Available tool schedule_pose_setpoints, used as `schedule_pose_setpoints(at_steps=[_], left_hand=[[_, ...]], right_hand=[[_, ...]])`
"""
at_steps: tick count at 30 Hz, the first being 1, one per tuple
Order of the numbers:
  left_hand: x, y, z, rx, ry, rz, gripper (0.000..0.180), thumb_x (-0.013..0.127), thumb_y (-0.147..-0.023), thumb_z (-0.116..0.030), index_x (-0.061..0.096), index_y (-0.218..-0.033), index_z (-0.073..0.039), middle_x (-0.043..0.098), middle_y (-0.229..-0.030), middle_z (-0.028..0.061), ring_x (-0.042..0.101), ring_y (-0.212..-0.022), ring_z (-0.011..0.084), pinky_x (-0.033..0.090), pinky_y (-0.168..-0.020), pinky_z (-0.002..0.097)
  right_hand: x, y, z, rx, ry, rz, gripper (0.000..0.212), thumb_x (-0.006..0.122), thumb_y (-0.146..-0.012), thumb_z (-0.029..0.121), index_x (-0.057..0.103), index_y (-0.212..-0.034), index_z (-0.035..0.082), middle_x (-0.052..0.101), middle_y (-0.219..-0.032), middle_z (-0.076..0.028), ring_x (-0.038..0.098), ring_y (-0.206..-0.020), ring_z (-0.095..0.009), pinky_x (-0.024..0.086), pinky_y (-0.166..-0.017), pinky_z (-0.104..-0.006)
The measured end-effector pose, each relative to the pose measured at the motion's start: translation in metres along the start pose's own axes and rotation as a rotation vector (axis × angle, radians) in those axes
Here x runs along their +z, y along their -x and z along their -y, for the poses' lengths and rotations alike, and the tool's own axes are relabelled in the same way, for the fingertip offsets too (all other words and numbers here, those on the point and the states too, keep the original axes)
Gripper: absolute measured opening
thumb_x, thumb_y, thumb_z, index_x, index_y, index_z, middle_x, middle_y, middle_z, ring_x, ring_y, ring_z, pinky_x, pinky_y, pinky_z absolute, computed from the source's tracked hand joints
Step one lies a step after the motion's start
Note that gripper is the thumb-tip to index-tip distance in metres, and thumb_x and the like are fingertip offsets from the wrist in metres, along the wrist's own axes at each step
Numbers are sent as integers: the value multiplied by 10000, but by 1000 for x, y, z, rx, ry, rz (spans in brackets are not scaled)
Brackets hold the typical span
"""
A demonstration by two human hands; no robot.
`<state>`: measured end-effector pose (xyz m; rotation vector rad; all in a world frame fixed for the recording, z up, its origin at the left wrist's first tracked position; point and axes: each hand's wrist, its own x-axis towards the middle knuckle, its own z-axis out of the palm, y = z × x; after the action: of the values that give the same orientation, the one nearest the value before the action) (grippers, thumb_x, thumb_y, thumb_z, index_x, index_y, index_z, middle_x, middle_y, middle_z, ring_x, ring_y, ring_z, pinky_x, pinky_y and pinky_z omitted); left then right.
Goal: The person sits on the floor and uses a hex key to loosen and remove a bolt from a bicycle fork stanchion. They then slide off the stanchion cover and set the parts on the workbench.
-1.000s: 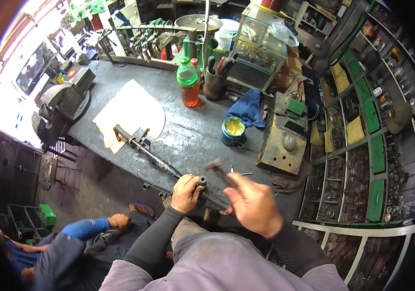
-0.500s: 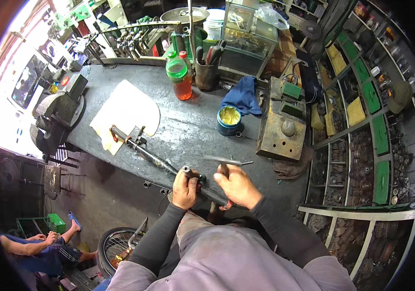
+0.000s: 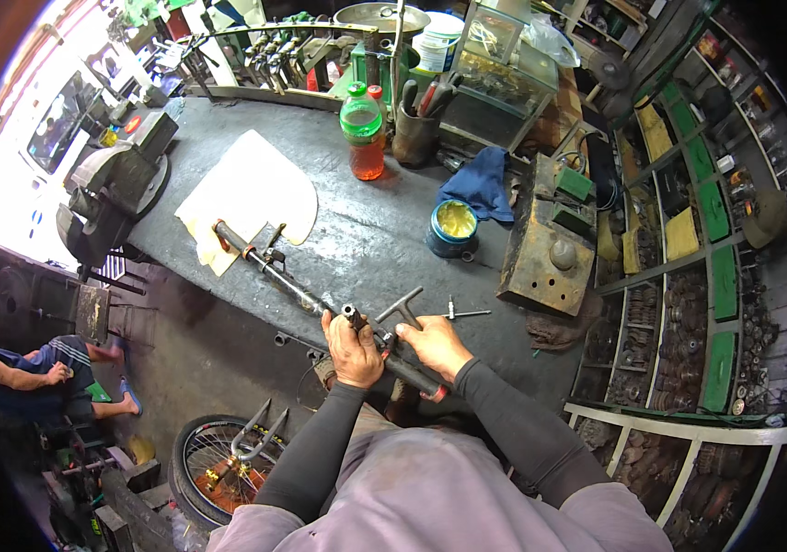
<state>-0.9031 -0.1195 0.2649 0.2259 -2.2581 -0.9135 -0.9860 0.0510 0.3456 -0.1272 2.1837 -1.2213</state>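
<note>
A long metal tube assembly that looks like a steering rack [image 3: 294, 289] lies slantwise along the bench's front edge, with reddish ends. My left hand [image 3: 356, 357] is wrapped around it near its lower end, beside a short round stub with a hole in it. My right hand [image 3: 437, 346] grips a T-handle wrench [image 3: 401, 306], whose crossbar stands out above the fingers. The wrench's lower end meets the rack beside my left hand, where my fingers partly hide the contact. The rack's far end rests on a white sheet [image 3: 248, 189].
Beyond my right hand lies a small metal tool [image 3: 469, 314]. Grease fills an open blue tub [image 3: 453, 232] by a blue cloth [image 3: 477, 187]. A red-liquid bottle [image 3: 364, 138], rusty metal box [image 3: 550, 248] and vise [image 3: 110, 189] surround the work. Another person [image 3: 39, 373] sits lower left near a wheel [image 3: 218, 469].
The wrench's crossbar has turned from lying nearly level to slanting up to the right. My hands stay on the rack and wrench. The whole view has shifted slightly.
</note>
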Motion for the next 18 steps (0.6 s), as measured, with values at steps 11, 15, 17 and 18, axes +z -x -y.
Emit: schedule_pose_setpoints(at_steps=[11, 15, 17, 18], left_hand=[[-15, -19, -7, 64, -70, 160, 232, 556, -1139, -256, 656, -1096, -52, 662, -969, 102, 645, -977, 361, 351, -1209, 599], [-26, -32, 3, 182, -112, 273, 212, 562, -1126, -242, 664, -1070, -64, 683, -952, 104, 648, -924, 367, 436, -1049, 539], [-32, -42, 9, 252, -137, 321, 178, 575, -1111, -223, 660, -1065, -74, 676, -918, 97, 653, -872, 370, 450, -953, 518], [-30, -44, 11, 274, -122, 355, 180, 572, -1113, -224, 657, -1065, -73, 673, -917, 96, 652, -870, 370, 451, -950, 515]], right_hand=[[-38, 24, -84, -244, 483, -500, 316, 732, -1010, 150, 708, -1301, 29, 727, -1217, -239, 710, -1125, -459, 577, -939, -556], [-23, 23, -62, -536, 477, -374, 441, 756, -956, 82, 715, -1394, 95, 651, -1349, -154, 676, -1220, -379, 576, -1020, -496], [0, 3, -64, -629, 318, -187, 450, 739, -971, 78, 713, -1419, 112, 657, -1356, -150, 683, -1217, -376, 578, -1050, -481], [7, -7, -63, -663, 321, -141, 449, 723, -985, 79, 712, -1432, 119, 658, -1365, -146, 686, -1218, -372, 580, -1062, -471]])
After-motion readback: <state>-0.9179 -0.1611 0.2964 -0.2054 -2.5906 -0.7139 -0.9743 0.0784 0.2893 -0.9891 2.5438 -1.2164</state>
